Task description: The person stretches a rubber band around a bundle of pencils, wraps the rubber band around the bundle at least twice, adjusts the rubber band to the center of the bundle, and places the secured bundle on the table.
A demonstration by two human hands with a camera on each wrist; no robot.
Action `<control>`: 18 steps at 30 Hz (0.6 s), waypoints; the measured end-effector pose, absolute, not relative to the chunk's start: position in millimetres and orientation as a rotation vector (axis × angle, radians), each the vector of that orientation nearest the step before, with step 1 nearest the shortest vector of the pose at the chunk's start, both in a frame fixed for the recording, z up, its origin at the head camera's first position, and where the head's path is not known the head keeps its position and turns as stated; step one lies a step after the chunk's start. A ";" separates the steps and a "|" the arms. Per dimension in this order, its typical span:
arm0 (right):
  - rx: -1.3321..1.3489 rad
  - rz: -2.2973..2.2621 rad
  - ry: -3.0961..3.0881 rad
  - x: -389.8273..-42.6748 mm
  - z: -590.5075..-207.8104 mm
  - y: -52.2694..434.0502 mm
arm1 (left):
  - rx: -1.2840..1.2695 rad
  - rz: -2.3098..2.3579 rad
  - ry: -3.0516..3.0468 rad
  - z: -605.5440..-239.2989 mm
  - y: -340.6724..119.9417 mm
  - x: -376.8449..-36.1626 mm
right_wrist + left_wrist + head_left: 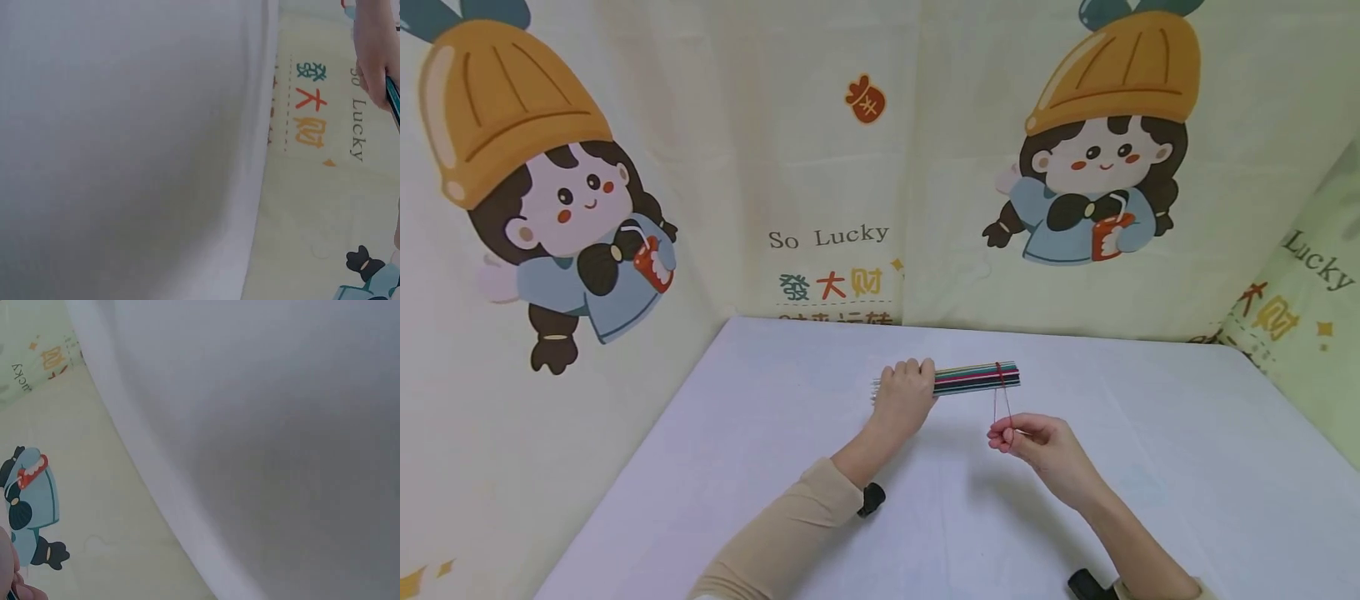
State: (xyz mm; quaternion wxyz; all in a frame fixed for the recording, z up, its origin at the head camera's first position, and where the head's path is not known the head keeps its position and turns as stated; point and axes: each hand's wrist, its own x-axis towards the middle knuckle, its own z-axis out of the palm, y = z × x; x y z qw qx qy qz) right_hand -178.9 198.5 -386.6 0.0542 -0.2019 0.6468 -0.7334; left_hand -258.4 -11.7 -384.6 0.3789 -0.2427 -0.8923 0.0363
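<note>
Right hand: the right hand [1037, 442] is sitting nearest the viewer, on the near side of the bundle of sticks [976, 377], its fingers [1000, 438] pinching the low end of a red rubber band [1002, 402]
Band: the loop is stretching from that pinch up and away to the bundle, where it is wrapping round close to the bundle's right end
Left hand: the left hand [904, 392] is gripping the bundle's left part, fingers curling over the top
Bundle: it is hovering just over the white counter [737, 467], long axis running left to right, thin tips poking out past the left hand
Key relation: the bundle is lying just beyond the right fingers, so the band is pulling across its long axis; the left hand is already on it
Backdrop: the cartoon-print cloth [820, 167] is hanging behind the bundle
</note>
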 end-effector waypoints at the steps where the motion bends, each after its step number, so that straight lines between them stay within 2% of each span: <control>1: -0.609 -2.312 1.840 -177.7 -387.7 197.2 | -0.618 0.072 -2.295 -384.8 -10.3 -257.1; 8: -0.541 -2.715 0.442 -172.5 -398.0 184.3 | -0.574 -0.066 -2.342 -388.7 2.2 -251.0; 13: -0.375 -2.495 -0.501 -175.5 -400.9 175.0 | -0.537 -0.147 -2.321 -390.9 11.0 -248.4; 18: -0.258 -2.330 -0.794 -179.6 -388.7 170.7 | -0.495 -0.173 -2.263 -390.3 14.2 -249.4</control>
